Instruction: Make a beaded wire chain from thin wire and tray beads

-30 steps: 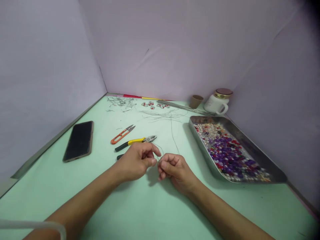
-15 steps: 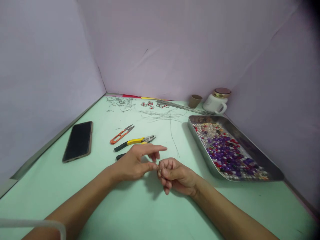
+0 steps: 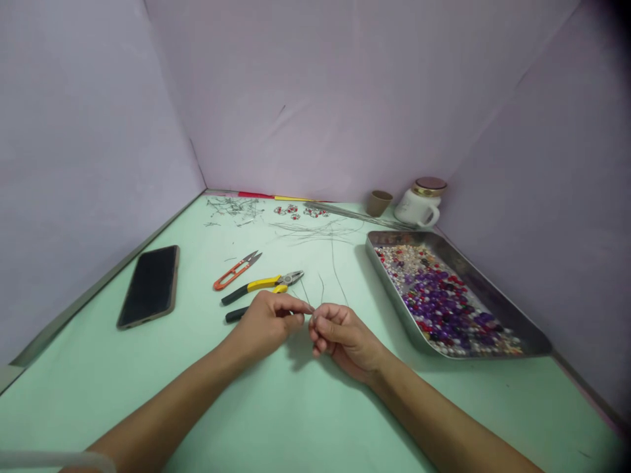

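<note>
My right hand (image 3: 348, 338) is closed in a pinch, with thin metal wire (image 3: 322, 287) rising from its fingertips. Any small part between those fingers is hidden. My left hand (image 3: 269, 323) meets it from the left, index finger and thumb drawn together at the wire by the right fingertips. Just beyond the left hand lie pliers with yellow and black handles (image 3: 261, 284). A second yellow-and-black tool (image 3: 236, 315) is partly covered by that hand. Orange thread snips (image 3: 236, 271) rest farther back.
A metal tray (image 3: 394, 295) of mixed beads stands at the right. Loose wires (image 3: 315, 230), beaded pieces (image 3: 315, 211) and wire scraps (image 3: 234, 209) lie at the back. A phone (image 3: 149, 286) is at the left. A brown cup (image 3: 378, 203) and lidded white mug (image 3: 417, 209) stand back right.
My left index finger has come down from its raised, outstretched pose to the right fingertips. Wire ends now show above the hands. The view has shifted slightly.
</note>
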`<state>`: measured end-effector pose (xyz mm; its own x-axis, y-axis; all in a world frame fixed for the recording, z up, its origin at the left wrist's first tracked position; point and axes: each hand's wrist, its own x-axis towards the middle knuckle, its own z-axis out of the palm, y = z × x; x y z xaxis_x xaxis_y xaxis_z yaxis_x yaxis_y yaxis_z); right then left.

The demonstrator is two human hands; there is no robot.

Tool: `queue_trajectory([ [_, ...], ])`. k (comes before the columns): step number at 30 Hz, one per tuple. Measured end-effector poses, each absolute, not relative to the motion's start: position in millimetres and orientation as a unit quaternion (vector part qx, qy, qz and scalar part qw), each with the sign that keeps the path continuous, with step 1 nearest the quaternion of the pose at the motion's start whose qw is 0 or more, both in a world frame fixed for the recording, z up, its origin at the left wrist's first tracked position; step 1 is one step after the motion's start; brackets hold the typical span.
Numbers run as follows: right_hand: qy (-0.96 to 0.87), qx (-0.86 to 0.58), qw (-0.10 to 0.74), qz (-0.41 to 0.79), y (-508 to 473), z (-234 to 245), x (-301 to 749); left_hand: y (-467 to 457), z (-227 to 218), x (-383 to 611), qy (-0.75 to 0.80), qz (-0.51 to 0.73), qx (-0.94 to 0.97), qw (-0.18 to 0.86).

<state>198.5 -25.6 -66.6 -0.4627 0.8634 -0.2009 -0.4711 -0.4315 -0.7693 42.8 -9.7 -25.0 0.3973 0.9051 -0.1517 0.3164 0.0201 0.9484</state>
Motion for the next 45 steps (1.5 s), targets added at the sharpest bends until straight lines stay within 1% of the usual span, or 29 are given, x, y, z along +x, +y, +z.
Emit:
queue_trajectory([
  [3, -0.330, -0.303, 0.421, 0.789, -25.9, -67.0, 197.7, -10.1, -25.3, 43.2, 0.503, 0.293, 0.621, 0.525],
  [8, -0.346, -0.317, 0.423, 0.775, -26.6, -65.4, 196.8, -6.2, -21.1, 39.0, 0.589, 0.357, 0.574, 0.442],
  [11, -0.358, -0.319, 0.414, 0.774, -27.3, -63.5, 196.7, -4.3, -13.8, 34.5, 0.574, 0.421, 0.576, 0.402],
  [14, -0.364, -0.311, 0.405, 0.779, -27.5, -62.8, 196.9, -2.9, -9.6, 30.4, 0.517, 0.464, 0.612, 0.378],
  [17, -0.368, -0.309, 0.397, 0.782, -27.1, -63.9, 196.7, -1.5, -9.8, 27.7, 0.483, 0.451, 0.633, 0.403],
  [21, -0.392, -0.333, 0.391, 0.763, -27.5, -65.7, 195.5, -2.9, -5.9, 25.2, 0.511, 0.435, 0.605, 0.429],
  [24, -0.428, -0.371, 0.391, 0.726, -29.2, -64.4, 192.9, -7.5, 0.5, 25.4, 0.502, 0.437, 0.647, 0.372],
  [29, -0.455, -0.424, 0.394, 0.677, -32.8, -59.1, 187.3, -14.7, -5.4, 31.4, 0.450, 0.384, 0.778, 0.213],
  [31, -0.464, -0.427, 0.387, 0.673, -33.8, -57.2, 186.2, -15.0, -11.1, 33.1, 0.444, 0.373, 0.794, 0.184],
  [34, -0.468, -0.430, 0.382, 0.671, -34.2, -55.8, 186.2, -12.7, -13.8, 33.2, 0.453, 0.376, 0.790, 0.171],
  [36, -0.466, -0.425, 0.388, 0.672, -33.9, -55.7, 187.1, -9.9, -11.3, 31.9, 0.480, 0.375, 0.770, 0.189],
  [37, -0.466, -0.422, 0.391, 0.672, -33.8, -55.7, 187.6, -8.2, -9.6, 31.0, 0.498, 0.371, 0.754, 0.214],
  [40, -0.464, -0.417, 0.395, 0.675, -34.0, -55.9, 188.5, -2.2, -6.0, 26.8, 0.552, 0.346, 0.668, 0.358],
  [43, -0.462, -0.407, 0.393, 0.683, -35.2, -56.2, 188.3, 3.9, -7.1, 21.4, 0.565, 0.324, 0.556, 0.517],
  [45, -0.460, -0.398, 0.396, 0.688, -36.0, -57.3, 188.2, 6.5, -8.8, 18.3, 0.561, 0.318, 0.512, 0.567],
])
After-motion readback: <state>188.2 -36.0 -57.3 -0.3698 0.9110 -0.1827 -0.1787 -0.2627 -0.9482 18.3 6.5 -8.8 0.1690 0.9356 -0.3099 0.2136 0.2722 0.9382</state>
